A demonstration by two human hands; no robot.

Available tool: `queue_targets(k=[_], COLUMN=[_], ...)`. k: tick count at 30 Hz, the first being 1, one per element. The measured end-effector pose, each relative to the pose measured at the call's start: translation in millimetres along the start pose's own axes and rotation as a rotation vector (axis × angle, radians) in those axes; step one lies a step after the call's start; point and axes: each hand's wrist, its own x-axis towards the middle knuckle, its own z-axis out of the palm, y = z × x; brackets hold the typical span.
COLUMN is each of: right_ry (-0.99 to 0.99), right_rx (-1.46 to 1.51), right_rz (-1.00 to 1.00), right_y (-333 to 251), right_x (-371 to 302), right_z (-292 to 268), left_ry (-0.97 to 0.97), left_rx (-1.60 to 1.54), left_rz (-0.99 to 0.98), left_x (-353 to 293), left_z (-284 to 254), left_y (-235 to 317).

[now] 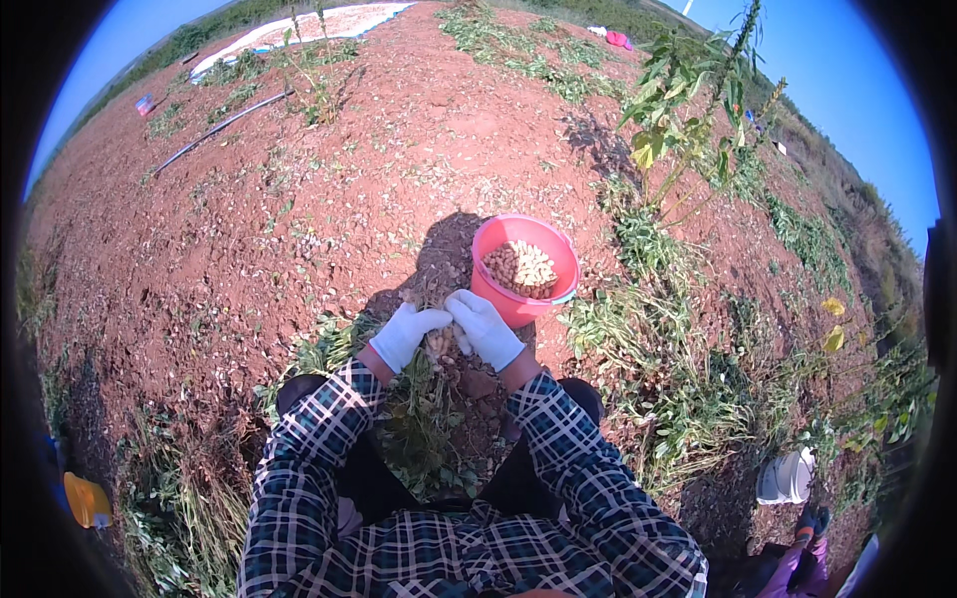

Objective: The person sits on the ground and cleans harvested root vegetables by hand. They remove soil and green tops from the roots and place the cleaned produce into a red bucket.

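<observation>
In white gloves, both my hands meet in front of my knees, close to the near side of a pink bucket [565,261]. Peanuts in their shells [520,269] lie inside it. My left hand [404,336] is closed around the root end of a pulled peanut plant [439,342], whose leafy stems hang down between my legs. Against that root clump, my right hand [483,327] has its fingers curled and pressed together. What lies inside those fingers is mostly hidden, though they appear to grip pods on the roots.
Pulled green plants [668,369] lie heaped on the right, with more [189,498] at lower left. A tall leafy weed [688,120] stands beyond the bucket. A white bucket [788,478] and part of another person [812,548] show at lower right. A yellow container [88,500] sits far left.
</observation>
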Motion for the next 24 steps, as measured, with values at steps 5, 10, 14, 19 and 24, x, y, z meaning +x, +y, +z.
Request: queue_targets(k=[5,10,14,19,24], right_ry=[0.017,0.032,-0.023,0.005,0.109], right_rx=[0.373,0.875,1.059,1.224,1.190], right_rz=[-0.023,0.208,0.298,0.266,0.310], right_y=[20.2,86.4,130.8,202.5,171.5], right_x=[6.2,-11.8,-52.5,-117.7,-157.5], right_z=[13.3,17.2,32.4,23.9,22.6], left_ry=[0.086,0.235,0.168,0.303,0.056], left_rx=[-0.235,-0.443,-0.527,-0.382,-0.340], left_rz=[0.078,0.031,0.040,-0.076,-0.094], left_x=[-2.7,-34.6,-51.7,-84.1,-68.5], left_z=[0.3,34.9,19.7,78.7,64.3], left_y=[-11.2,-34.4,-110.6,-133.0,-159.1])
